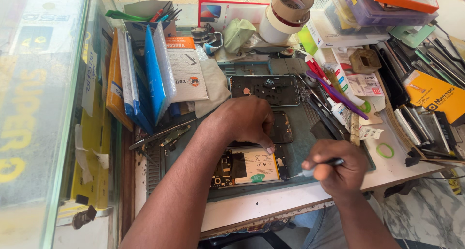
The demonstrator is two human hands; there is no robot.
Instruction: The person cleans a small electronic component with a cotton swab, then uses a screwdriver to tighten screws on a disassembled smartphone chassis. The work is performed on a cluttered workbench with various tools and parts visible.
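Observation:
An opened phone [247, 166] lies on a dark green work mat [302, 137], its yellow battery and circuit board exposed. My left hand [242, 120] rests over its upper edge, with fingers pressing down on the phone near the right end. My right hand [339, 166] grips a small screwdriver [317, 167] whose tip points left at the phone's right edge. A dark phone back frame [265, 90] lies further back on the mat, and another dark part [282, 128] sits just behind my left hand.
Packets and sleeves [145, 74] stand upright at the left beside a glass counter [34, 108]. Tape rolls [286, 11], tweezers and pens [334, 91], plastic boxes [378, 7] and phone parts [426, 123] crowd the back and right. A green ring [385, 150] lies on the white table edge.

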